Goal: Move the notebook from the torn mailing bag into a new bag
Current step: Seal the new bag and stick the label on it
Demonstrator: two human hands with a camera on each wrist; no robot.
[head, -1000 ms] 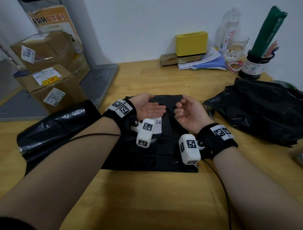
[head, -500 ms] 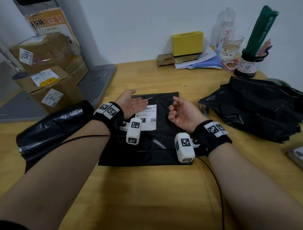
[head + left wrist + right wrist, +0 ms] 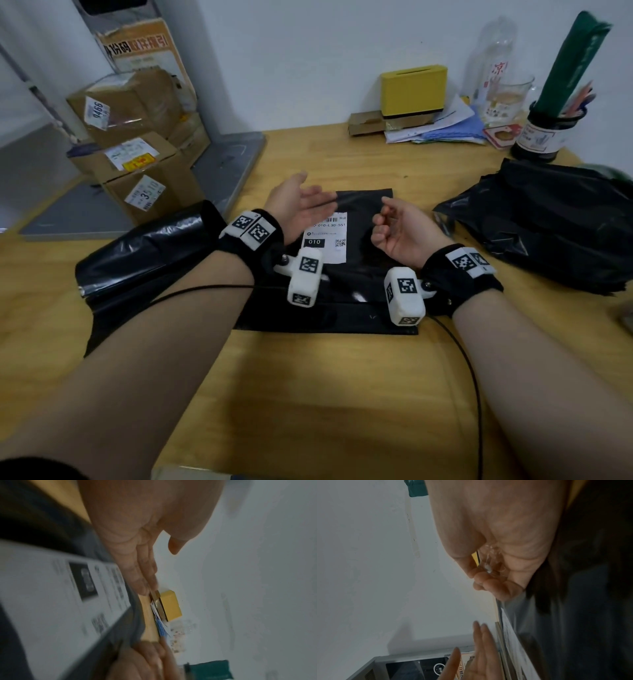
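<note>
A flat black mailing bag [image 3: 359, 301] with a white shipping label [image 3: 329, 236] lies in the middle of the wooden table [image 3: 308, 394]. No notebook shows anywhere. My left hand [image 3: 301, 202] hovers over the bag's far left corner, palm turned inward, fingers straight and empty. My right hand [image 3: 397, 229] hangs over the bag's right side with fingers loosely curled and nothing in them. The left wrist view shows the straight fingers [image 3: 142, 572] above the blurred label [image 3: 51, 588]. In the right wrist view the curled fingers [image 3: 493, 582] hold nothing.
A folded black plastic bag [image 3: 137, 260] lies at the left, a heap of black bags [image 3: 548, 222] at the right. Cardboard parcels [image 3: 137, 164] stand on a grey platform. A yellow box [image 3: 412, 90], papers, a bottle, a glass and a pen holder [image 3: 544, 137] line the wall.
Both hands have moved apart. The left hand has slid left and away off the label, which now shows in full. The right hand has drifted slightly right, fingers still curled.
</note>
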